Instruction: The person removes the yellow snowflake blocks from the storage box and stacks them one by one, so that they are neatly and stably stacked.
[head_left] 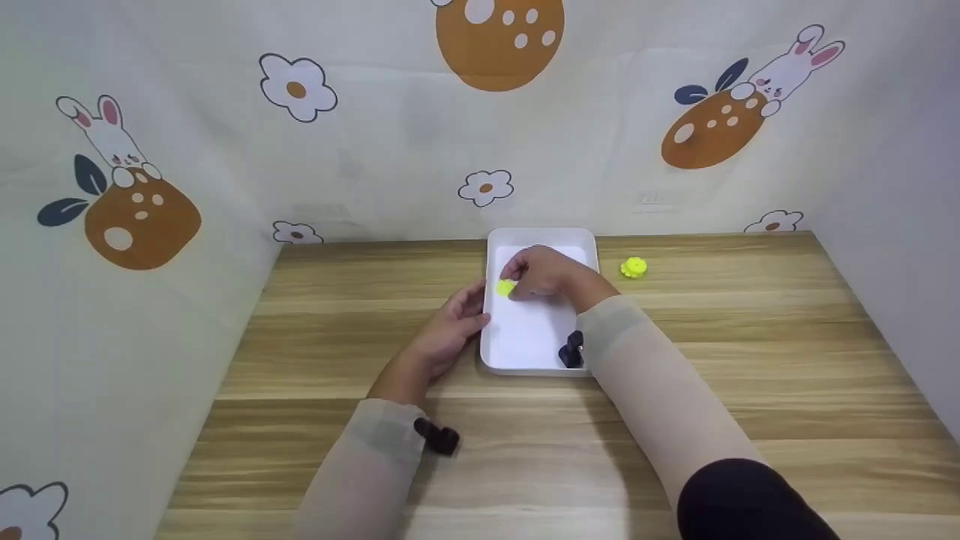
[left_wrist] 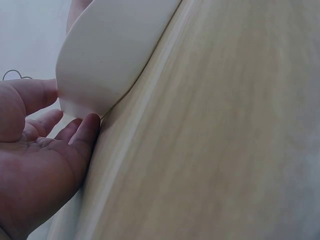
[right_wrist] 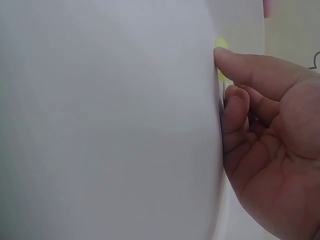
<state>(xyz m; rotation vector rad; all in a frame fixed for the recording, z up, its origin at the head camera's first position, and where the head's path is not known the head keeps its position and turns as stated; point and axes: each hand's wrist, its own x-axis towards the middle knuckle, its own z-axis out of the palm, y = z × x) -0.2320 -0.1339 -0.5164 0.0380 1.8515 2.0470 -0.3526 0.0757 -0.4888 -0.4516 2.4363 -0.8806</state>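
A white rectangular tray (head_left: 525, 337) lies on the wooden table. My right hand (head_left: 544, 270) reaches inside it, low over the tray floor, and pinches a bright yellow piece (head_left: 505, 288) between thumb and fingers. Most of that yellow piece (right_wrist: 220, 75) hides behind the thumb in the right wrist view. On the outer left side of the tray rests my left hand (head_left: 450, 326). Its thumb (left_wrist: 42, 94) touches the wall near the rim, and its loosely bent fingers (left_wrist: 86, 132) meet the wall lower down, close to the tabletop.
Another bright yellow piece (head_left: 634, 268), with a scalloped, gear-like edge, sits on the table right of the tray. Behind the table (head_left: 337, 337) stands a pale wall covering (head_left: 397, 135) printed with rabbits, oranges and flowers. Black cameras (head_left: 439, 437) are worn on both wrists.
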